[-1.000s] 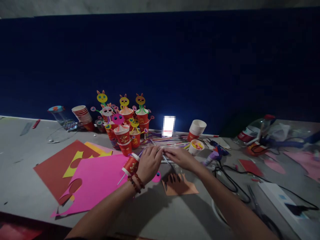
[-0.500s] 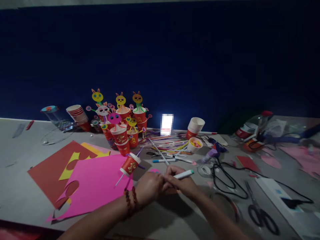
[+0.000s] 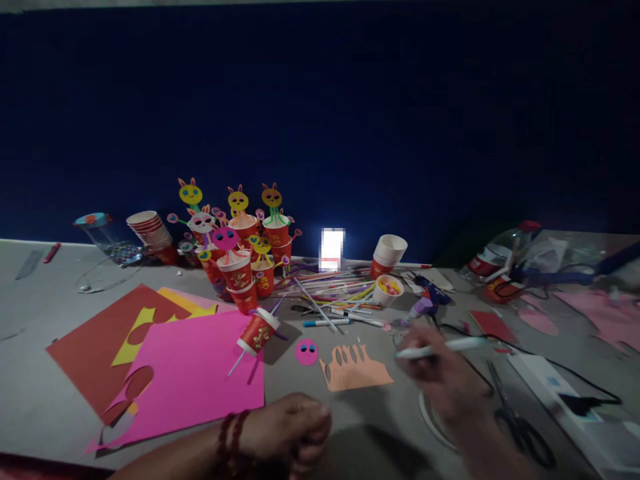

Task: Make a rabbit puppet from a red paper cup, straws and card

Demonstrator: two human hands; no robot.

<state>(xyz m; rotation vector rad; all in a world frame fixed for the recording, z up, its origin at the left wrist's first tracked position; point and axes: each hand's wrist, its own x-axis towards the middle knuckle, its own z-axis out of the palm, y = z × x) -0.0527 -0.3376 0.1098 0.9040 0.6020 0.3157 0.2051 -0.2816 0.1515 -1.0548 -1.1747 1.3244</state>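
My right hand point(image 3: 434, 373) is closed around a white marker pen point(image 3: 463, 344), both smeared by motion, above the right part of the table near the roll of tape. Low in the middle, my left hand point(image 3: 293, 430) is curled in a fist, with beaded bracelets on the wrist. What its fingers hold, if anything, is hidden. Beyond the fist lies a round pink paper face point(image 3: 307, 352) with two blue eyes. Beside it is an orange paper piece point(image 3: 357, 370) with several cut-out gaps along its top edge.
Pink paper sheets point(image 3: 205, 367) lie left, with a red cup point(image 3: 257, 333) on its side there. Decorated red cups point(image 3: 237, 280) stand behind. Several pens and pipe cleaners point(image 3: 335, 287) cover the back middle. Scissors point(image 3: 523, 433), a power strip point(image 3: 550, 383) and cables lie right.
My hands have parted: the right moved right with the marker, the left drew back toward me. The pink face and orange paper have come into full view.
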